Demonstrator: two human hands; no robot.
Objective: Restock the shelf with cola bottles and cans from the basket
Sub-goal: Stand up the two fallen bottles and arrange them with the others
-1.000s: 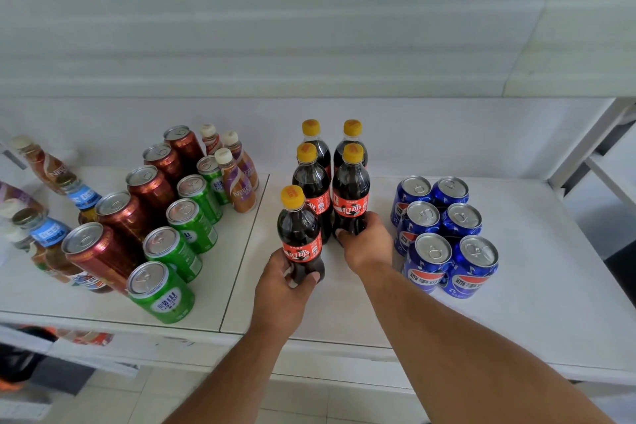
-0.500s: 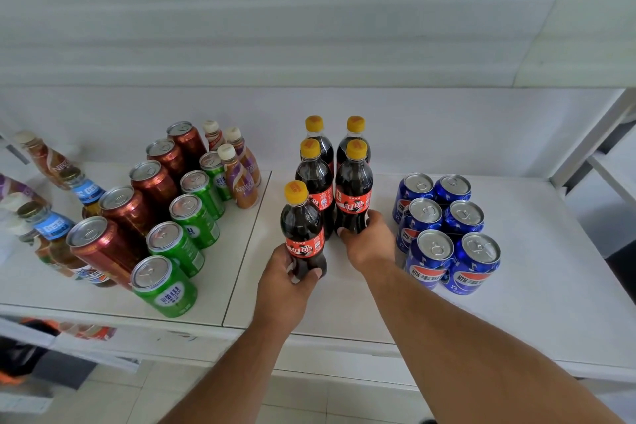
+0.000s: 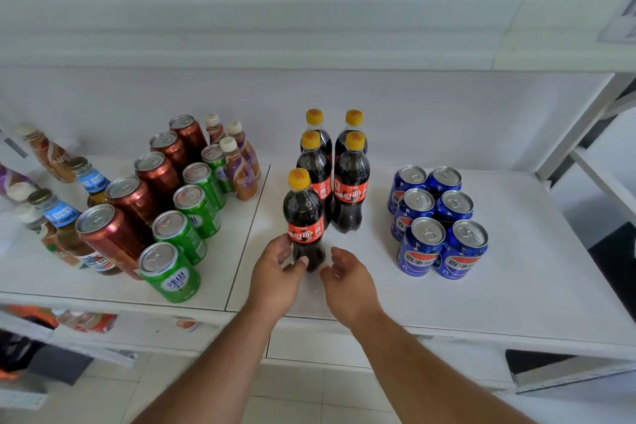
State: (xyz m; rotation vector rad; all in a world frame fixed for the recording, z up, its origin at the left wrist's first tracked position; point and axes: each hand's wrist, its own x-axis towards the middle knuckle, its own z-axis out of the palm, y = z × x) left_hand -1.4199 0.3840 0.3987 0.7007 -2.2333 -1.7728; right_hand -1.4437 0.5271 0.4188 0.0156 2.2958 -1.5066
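Several cola bottles with yellow caps and red labels stand in two rows on the white shelf (image 3: 516, 268). The front left bottle (image 3: 303, 217) stands upright alone, ahead of the second-row bottle (image 3: 351, 189) on the right. My left hand (image 3: 275, 272) has its thumb and fingers on the front bottle's base. My right hand (image 3: 347, 277) hovers just right of that base, fingers apart, holding nothing. Several blue cola cans (image 3: 444, 231) stand in two rows to the right. The basket is out of view.
Green cans (image 3: 179, 237) and copper-red cans (image 3: 137, 203) fill the left shelf panel, with coffee bottles (image 3: 237, 172) behind and more bottles (image 3: 58, 217) at the far left. The shelf's front edge runs just below my hands. A white upright frame (image 3: 581, 120) stands at right.
My right hand has let go of the second-row right bottle and drawn back toward the front bottle's base. My left hand stays on the front bottle.
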